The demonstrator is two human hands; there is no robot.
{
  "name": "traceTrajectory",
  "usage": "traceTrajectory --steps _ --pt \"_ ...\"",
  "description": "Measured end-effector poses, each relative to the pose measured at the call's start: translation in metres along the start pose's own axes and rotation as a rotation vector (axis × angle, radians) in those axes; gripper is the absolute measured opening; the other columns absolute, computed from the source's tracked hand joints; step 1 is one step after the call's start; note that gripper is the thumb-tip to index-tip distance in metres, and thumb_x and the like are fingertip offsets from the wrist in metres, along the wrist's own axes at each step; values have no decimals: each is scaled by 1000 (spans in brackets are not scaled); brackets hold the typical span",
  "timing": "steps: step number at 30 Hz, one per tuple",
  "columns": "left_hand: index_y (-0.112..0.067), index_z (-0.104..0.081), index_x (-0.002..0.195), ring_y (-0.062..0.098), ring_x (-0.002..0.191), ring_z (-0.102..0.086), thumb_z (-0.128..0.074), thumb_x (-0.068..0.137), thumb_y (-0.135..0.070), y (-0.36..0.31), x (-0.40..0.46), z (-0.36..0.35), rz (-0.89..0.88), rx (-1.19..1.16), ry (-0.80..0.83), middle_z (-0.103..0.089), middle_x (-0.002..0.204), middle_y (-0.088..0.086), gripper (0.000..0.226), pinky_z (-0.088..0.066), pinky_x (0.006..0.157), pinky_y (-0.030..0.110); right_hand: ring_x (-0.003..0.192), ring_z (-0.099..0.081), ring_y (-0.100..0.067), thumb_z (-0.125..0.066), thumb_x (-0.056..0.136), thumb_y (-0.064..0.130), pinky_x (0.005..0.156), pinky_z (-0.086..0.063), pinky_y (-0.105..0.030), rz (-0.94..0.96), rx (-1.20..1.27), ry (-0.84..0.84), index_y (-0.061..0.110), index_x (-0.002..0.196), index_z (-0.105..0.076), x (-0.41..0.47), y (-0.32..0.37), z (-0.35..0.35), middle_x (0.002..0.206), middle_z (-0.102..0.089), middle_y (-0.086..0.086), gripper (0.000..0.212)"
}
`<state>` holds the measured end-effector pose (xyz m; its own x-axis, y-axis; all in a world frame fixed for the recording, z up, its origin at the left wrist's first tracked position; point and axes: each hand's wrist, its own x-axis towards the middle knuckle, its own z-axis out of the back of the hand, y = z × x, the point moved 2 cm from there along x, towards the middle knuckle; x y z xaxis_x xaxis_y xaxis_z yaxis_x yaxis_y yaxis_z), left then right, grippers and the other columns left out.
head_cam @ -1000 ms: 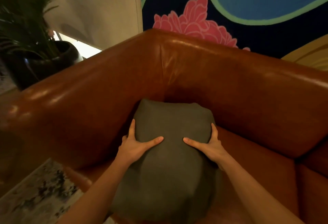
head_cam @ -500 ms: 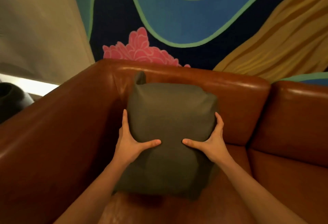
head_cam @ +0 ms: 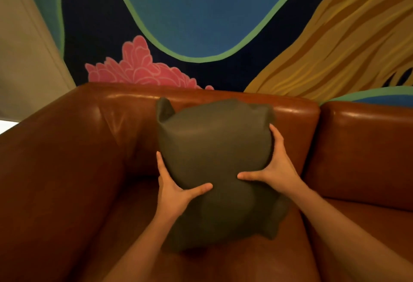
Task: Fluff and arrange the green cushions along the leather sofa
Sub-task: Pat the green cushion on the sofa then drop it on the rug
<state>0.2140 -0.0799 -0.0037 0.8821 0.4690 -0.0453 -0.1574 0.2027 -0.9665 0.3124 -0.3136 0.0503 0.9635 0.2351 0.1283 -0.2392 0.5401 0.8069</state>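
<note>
A dark green cushion (head_cam: 214, 147) stands upright on the seat of the brown leather sofa (head_cam: 67, 170), in front of the backrest near the left corner. Its two top corners stick up like ears and its middle is pinched in. My left hand (head_cam: 174, 190) grips its left side, thumb pressed across the front. My right hand (head_cam: 272, 165) grips its right side a little higher, thumb also on the front. Both hands squeeze the cushion between them. The cushion's bottom rests on or just above the seat; I cannot tell which.
The sofa's left armrest (head_cam: 44, 147) rises at the left. A second backrest section (head_cam: 366, 147) continues to the right. Behind the sofa is a wall mural (head_cam: 201, 25) with a pink flower, and a beige wall panel (head_cam: 24, 58) at the far left.
The cushion has been lifted from leaning in the sofa corner to upright, and moved a little right. My hands now press it in at the middle, the right hand higher.
</note>
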Motion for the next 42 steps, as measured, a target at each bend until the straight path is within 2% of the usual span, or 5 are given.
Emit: traceTrajectory --steps 11,15,20,30,42 --pt "-28 -17 127 25 116 -49 -76 72 -42 41 -12 -70 627 -315 199 -37 120 -7 81 -55 82 52 143 -14 -33 -85 48 59 107 -17 -64 383 -910 439 58 142 14 79 89 -26 160 -9 0 136" --pt "-1 -20 141 30 107 -52 -88 54 -36 59 -6 -69 759 -238 153 -37 138 7 116 -57 63 42 146 -6 -34 -86 49 55 109 -12 -65 458 -1003 543 58 142 14 72 68 -61 161 0 -1 136" --pt "-11 30 142 29 146 1 -97 33 -34 68 -2 -42 459 136 -59 10 156 18 169 -16 116 41 146 0 -36 -85 53 54 109 -7 -66 535 -1061 596 55 143 16 52 48 -92 161 6 -5 136" --pt "-50 25 138 27 143 24 -76 36 -73 -47 67 10 -259 900 246 35 151 -14 146 -13 106 70 148 16 -24 -49 61 89 112 10 -62 431 -969 330 50 142 20 35 19 -33 161 14 6 113" --pt "-63 0 138 42 140 -18 -71 28 -79 -26 100 18 -165 930 469 19 155 -18 132 -27 110 56 137 -27 -41 -72 29 81 106 -32 -61 -146 -364 327 74 129 17 7 -27 -15 148 -22 -3 134"
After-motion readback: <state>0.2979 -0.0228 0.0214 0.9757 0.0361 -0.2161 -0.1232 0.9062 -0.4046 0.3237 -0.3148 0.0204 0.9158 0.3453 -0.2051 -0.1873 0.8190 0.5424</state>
